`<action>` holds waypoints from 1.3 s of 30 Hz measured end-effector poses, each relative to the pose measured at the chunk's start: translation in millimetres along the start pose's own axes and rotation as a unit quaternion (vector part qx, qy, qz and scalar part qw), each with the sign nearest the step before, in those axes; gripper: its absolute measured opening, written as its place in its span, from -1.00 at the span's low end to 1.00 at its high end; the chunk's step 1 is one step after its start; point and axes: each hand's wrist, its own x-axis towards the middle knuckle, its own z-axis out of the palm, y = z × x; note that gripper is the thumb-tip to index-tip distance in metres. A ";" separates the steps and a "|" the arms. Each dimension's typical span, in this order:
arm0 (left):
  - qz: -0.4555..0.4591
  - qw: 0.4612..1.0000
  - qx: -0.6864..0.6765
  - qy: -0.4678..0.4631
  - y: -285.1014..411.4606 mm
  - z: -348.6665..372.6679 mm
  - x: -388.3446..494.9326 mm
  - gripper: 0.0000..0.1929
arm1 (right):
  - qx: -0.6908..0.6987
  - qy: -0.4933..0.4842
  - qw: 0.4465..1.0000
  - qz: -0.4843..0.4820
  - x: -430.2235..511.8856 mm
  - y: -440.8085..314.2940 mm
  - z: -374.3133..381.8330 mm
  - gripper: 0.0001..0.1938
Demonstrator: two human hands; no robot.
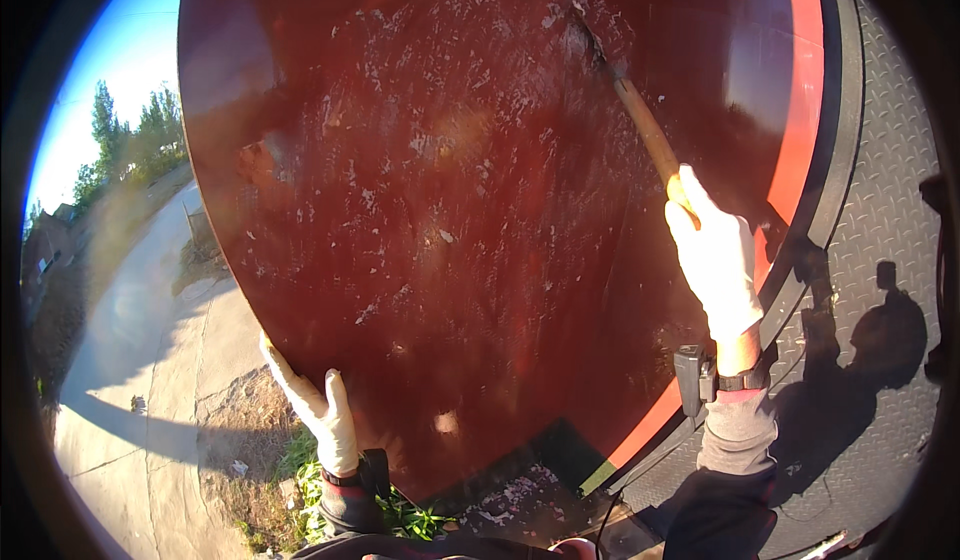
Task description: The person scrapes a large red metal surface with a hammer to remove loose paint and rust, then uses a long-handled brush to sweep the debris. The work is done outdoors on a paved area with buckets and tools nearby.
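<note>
A large dark red painted panel [480, 275] fills the middle of the head view, its face scuffed with pale flakes and streaks. My right hand [712, 260], in a white glove, is closed around the wooden handle [646, 125] of a hand tool. The tool's narrow dark metal end [589, 35] meets the panel high up, amid pale residue; its exact shape is hard to make out. My left hand [319, 410], also gloved, holds the panel's lower left edge. Its thumb is on the face side and a finger stretches along the rim.
Black diamond-plate flooring [892, 147] lies to the right, crossed by my shadow. Pale flakes [517, 496] are scattered below the panel. At left are a concrete path [127, 440], green plants [307, 485] and distant trees [112, 125]. A dark cable [604, 526] hangs near my body.
</note>
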 end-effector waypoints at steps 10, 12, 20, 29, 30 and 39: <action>-0.097 0.984 0.148 0.025 -5.5 4.0 -24.9 -0.07 | 0.052 -0.003 0.998 -0.032 10.7 4.2 -15.3 -0.58; -0.095 0.982 0.160 0.036 -7.2 7.7 -24.8 -0.02 | 0.038 -0.060 0.997 -0.005 3.3 6.2 -16.8 -0.58; -0.090 0.975 0.202 0.036 -8.6 8.6 -24.3 0.02 | 0.045 0.008 0.997 -0.063 9.3 20.6 -17.2 -0.57; -0.095 0.973 0.205 0.036 -3.9 9.7 -23.6 0.03 | 0.032 0.014 0.999 -0.016 33.0 15.8 -20.9 -0.60; -0.084 0.976 0.197 0.041 -3.9 9.7 -23.5 0.04 | 0.018 -0.027 0.999 0.006 35.3 16.3 -18.0 -0.60; -0.084 0.976 0.192 0.054 -8.2 11.1 -22.5 0.04 | -0.025 0.019 0.999 -0.029 47.8 24.5 -14.2 -0.61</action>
